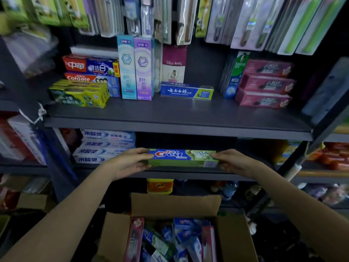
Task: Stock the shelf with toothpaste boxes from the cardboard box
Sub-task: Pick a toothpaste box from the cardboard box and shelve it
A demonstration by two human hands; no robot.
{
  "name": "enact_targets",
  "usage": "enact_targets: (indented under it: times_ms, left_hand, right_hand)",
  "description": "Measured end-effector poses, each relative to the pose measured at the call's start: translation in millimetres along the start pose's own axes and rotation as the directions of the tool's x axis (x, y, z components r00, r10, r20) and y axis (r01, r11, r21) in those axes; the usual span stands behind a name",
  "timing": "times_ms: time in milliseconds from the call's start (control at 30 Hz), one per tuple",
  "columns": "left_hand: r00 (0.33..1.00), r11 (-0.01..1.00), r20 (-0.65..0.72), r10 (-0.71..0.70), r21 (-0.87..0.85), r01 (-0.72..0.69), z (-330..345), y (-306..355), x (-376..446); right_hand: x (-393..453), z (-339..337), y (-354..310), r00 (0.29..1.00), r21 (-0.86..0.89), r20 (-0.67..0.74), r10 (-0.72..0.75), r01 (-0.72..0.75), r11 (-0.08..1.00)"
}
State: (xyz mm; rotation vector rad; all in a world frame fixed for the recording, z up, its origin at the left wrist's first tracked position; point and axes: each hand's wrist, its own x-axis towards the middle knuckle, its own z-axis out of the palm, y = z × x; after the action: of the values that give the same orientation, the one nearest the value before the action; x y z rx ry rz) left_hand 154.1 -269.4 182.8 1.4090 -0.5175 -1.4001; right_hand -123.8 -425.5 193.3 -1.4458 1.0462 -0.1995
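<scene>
Toothpaste boxes (170, 242) lie jumbled in the open carton (232, 235) nearest the camera, long thin cartons with glossy printed faces in blue, green and dark red, some on end, some flat. Its brown flaps are matte, plain corrugated board.

Just beyond, both hands hold one green and blue Crest box (182, 157) level at the front edge of the lower shelf (188, 173). The left hand (128, 163) has its grip on the box's left end, thumb on top and fingers underneath; the right hand (234, 161) pinches the right end the same way. To do this step well, I judge the box should stay square to the shelf edge, printed face forward, and be slid back flat into the dark gap just right of the white stack (103, 146), without nudging that stack. Light pressure should do, since thin card dents easily.

Farther up, the upper shelf (179, 118) is smooth dark grey and carries flat stacks on the left and right with upright boxes between them. Toothbrush packs (188, 19) in shiny plastic hang above.
</scene>
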Motion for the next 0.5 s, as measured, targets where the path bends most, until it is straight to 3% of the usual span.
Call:
enact_targets:
  times_ms: [267, 400, 500]
  left_hand:
    - [0.991, 0.998, -0.131, 0.020, -0.060, -0.028, -15, -45, 19]
    - [0.965, 0.995, -0.244, 0.097, 0.029, -0.093, -28, -62, 29]
    - [0.910, 0.989, -0.386, 0.151, 0.065, -0.136, -39, -72, 40]
  right_hand:
    - [30, 30, 15, 0.997, -0.267, 0.048, 0.064, -0.049, 0.963]
    - [60, 58, 21, 0.990, -0.594, 0.126, 0.055, 0.031, 0.804]
    - [83, 75, 28, 0.994, -0.632, 0.100, -0.052, 0.104, 0.768]
